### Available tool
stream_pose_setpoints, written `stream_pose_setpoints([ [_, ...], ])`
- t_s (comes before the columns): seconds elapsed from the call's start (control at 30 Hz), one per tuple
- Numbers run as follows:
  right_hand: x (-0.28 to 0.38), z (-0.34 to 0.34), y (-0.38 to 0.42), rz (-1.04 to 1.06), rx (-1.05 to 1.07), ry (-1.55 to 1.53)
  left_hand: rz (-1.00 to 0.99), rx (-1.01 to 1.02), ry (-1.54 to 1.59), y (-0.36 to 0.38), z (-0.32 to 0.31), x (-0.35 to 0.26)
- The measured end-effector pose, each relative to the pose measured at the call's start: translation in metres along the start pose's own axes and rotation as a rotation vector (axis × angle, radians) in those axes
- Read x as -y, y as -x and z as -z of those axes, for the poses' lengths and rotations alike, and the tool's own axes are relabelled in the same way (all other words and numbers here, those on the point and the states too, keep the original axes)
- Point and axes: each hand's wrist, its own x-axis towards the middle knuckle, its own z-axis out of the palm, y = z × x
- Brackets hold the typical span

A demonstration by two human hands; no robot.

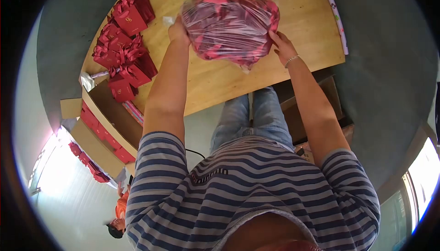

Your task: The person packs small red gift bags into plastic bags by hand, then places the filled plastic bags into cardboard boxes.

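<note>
A clear plastic bag (229,28) packed with red and pink items is held over the wooden table (206,90). What exactly the items are cannot be made out through the creased plastic. On the bag's left side my left hand (178,31) grips it, with the fingers partly hidden behind. My right hand (284,47), with a bracelet at the wrist, presses against the bag's right edge, thumb on the near side. Small red paper gift bags (130,20) with ribbon tops stand in clusters along the table's left edge.
A cardboard box (112,109) is at the table's left side, beside another holding red boxes (103,132). More cardboard (327,93) sits under the table on the right. A patterned roll (337,17) lines the far right edge. Another person in orange (121,207) is at lower left.
</note>
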Motion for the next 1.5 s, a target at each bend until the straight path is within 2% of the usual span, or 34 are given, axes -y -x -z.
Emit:
stream_pose_setpoints([
  [0.07, 0.021, -0.024, 0.005, 0.01, 0.214, -0.089, 0.0, 0.007, 0.054, -0.016, 0.025, 0.01],
  [0.1, 0.006, -0.031, -0.018, 0.077, 0.28, -0.143, -0.017, 0.046, 0.064, -0.018, 0.032, 0.014],
  [0.13, 0.006, -0.033, -0.028, 0.069, 0.288, -0.144, -0.018, 0.035, 0.06, -0.016, 0.034, 0.012],
  [0.2, 0.013, -0.037, -0.042, 0.233, 0.274, 0.156, 0.104, -0.041, 0.038, -0.015, 0.036, 0.005],
  [0.23, 0.023, -0.04, -0.04, 0.283, 0.321, 0.194, 0.134, -0.006, 0.0, -0.03, 0.043, 0.005],
  [0.33, 0.051, -0.049, -0.026, 0.408, 0.299, 0.245, 0.192, 0.002, -0.103, -0.031, 0.036, -0.008],
  [0.4, 0.05, -0.056, -0.04, 0.399, 0.269, 0.286, 0.215, -0.026, -0.099, -0.04, 0.036, -0.009],
  [0.47, 0.057, -0.075, -0.042, 0.64, 0.131, 0.357, 0.174, 0.014, -0.121, -0.074, 0.049, 0.001],
  [0.5, 0.067, -0.084, -0.029, 0.611, 0.104, 0.445, 0.226, -0.039, -0.228, -0.044, 0.031, -0.018],
  [0.6, 0.054, -0.091, -0.051, 0.716, 0.199, 0.362, 0.24, -0.061, -0.227, -0.036, 0.016, -0.03],
  [0.67, 0.053, -0.092, -0.052, 0.686, 0.175, 0.421, 0.269, -0.073, -0.241, -0.038, 0.018, -0.03],
  [0.73, 0.052, -0.091, -0.053, 0.688, 0.208, 0.326, 0.295, -0.077, -0.249, -0.053, 0.029, -0.021],
  [0.8, 0.05, -0.087, -0.048, 0.644, 0.198, 0.372, 0.262, -0.02, -0.246, -0.074, 0.039, -0.01],
  [0.87, 0.045, -0.084, -0.041, 0.601, 0.223, 0.091, 0.27, 0.017, -0.21, -0.077, 0.043, -0.005],
  [1.1, 0.018, -0.071, -0.022, 0.458, 0.116, 0.084, 0.305, 0.066, -0.139, -0.073, 0.04, -0.006],
  [1.23, 0.032, -0.074, -0.017, 0.394, 0.162, -0.03, 0.34, 0.063, -0.142, -0.071, 0.039, -0.008],
  [1.33, 0.044, -0.081, -0.015, 0.466, 0.148, 0.014, 0.313, 0.01, -0.208, -0.071, 0.037, -0.008],
  [1.43, 0.047, -0.096, -0.009, 0.749, 0.026, 0.44, 0.342, 0.025, -0.174, -0.068, 0.037, -0.01],
  [1.5, 0.051, -0.108, -0.005, 0.725, -0.041, 0.551, 0.345, 0.042, -0.181, -0.065, 0.034, -0.011],
])
